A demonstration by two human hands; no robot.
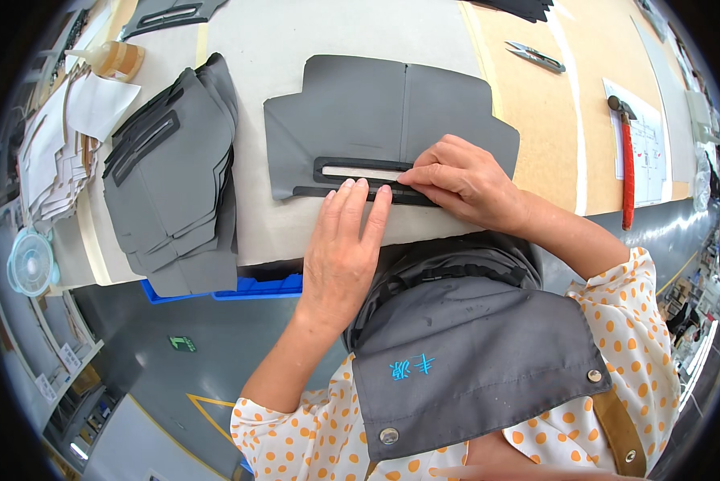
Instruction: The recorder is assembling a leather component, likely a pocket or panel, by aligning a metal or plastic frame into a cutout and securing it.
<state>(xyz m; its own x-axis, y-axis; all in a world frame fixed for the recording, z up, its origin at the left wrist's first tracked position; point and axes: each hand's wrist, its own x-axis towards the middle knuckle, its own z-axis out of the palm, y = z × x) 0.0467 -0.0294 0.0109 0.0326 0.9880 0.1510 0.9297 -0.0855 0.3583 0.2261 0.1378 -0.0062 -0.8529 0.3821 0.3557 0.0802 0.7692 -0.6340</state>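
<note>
Grey panel (352,112); left fingers (354,207) flat, right fingers (438,177) bunched at slot (360,172), grip unclear; panel stack (171,192) left, hammer (628,164) right.

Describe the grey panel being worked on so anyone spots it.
On the worktable, look to the near edge. There lies a notched grey panel with a black-framed slot. Unlike the panel stack left of it, it lies singly, touched by the left hand and right hand.
</note>
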